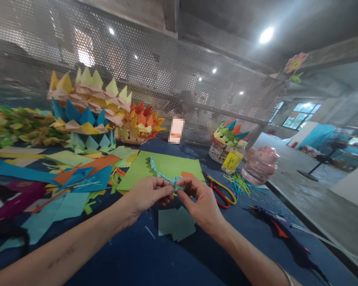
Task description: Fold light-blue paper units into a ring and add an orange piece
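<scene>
My left hand (147,195) and my right hand (200,202) meet over a dark blue table (137,254). Both pinch a small folded piece of light teal paper (178,183). From that piece a thin chain of folded teal units (158,169) trails up and to the left across a green sheet (164,167). Below my hands lie a few loose teal paper squares (176,224).
Scissors with yellow and red handles (222,190) lie right of my hands. Large folded paper bowls (83,107) and scraps cover the left side. A small basket of folded pieces (225,143), a bottle (234,159), a pink jar (259,165) and a glue gun (274,226) sit to the right.
</scene>
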